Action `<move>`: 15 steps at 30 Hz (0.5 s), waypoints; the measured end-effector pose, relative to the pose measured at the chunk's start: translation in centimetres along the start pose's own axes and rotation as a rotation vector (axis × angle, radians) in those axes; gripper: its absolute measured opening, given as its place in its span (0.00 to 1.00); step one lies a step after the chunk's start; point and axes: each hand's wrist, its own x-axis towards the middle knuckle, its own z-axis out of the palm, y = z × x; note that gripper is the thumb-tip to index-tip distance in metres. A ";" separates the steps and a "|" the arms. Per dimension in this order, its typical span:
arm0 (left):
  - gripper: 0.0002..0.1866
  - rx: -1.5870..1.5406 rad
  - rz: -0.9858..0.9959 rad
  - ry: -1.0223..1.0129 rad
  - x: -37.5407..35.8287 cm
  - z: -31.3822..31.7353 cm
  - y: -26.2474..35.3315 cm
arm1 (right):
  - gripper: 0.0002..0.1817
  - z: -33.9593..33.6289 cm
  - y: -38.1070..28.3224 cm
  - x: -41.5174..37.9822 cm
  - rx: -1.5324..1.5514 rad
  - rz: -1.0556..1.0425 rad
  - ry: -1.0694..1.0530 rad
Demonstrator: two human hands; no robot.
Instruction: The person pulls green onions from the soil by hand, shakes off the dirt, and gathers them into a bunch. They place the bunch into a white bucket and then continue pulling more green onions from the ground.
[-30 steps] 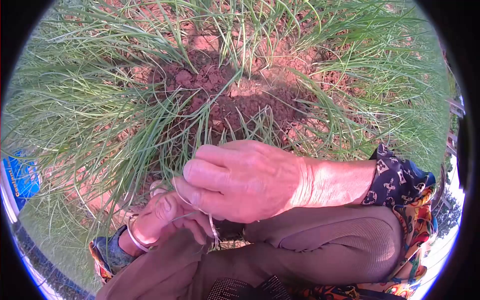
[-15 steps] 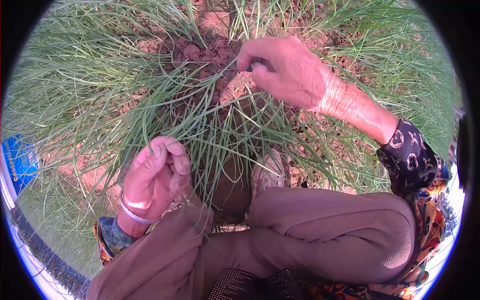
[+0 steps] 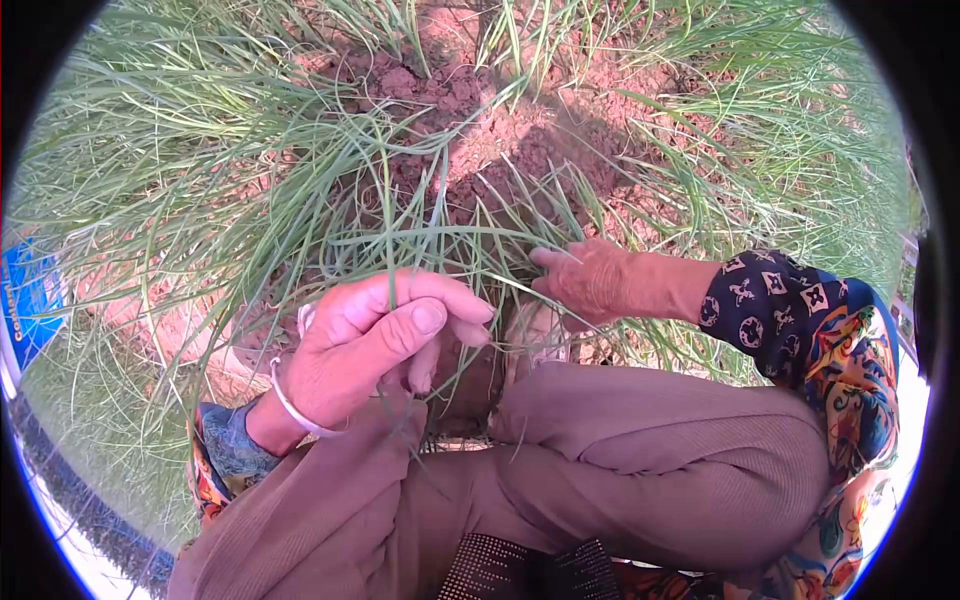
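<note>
My left hand (image 3: pixel 375 340), with a pale bangle (image 3: pixel 300 410) at the wrist, is raised in front of my knees. Its thumb presses toward the curled fingers, and a long green grass-like blade (image 3: pixel 389 230) runs up from this pinch. My right hand (image 3: pixel 590 280) is low among the thin green leaves (image 3: pixel 480 245) right of the middle, close to the ground beside my shoe (image 3: pixel 535 330). Its fingers point left into the leaves, and their tips are partly hidden, so I cannot see whether they grip any stems.
Dense clumps of long green leaves (image 3: pixel 180 130) grow on both sides. Reddish, crumbly soil (image 3: pixel 500 140) shows between them. My bent legs in brown trousers (image 3: pixel 660 450) fill the front. A blue printed packet or sheet (image 3: pixel 32 300) is at the far left edge.
My right hand has come down from the upper middle toward my shoe, into the leaves. My left hand has moved slightly right and turned, its thumb now closed against the fingers.
</note>
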 end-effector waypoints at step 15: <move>0.19 1.461 0.047 -0.578 10.5 -1.7 -10.9 | 0.14 -4.2 1.9 -8.6 0.278 0.416 0.043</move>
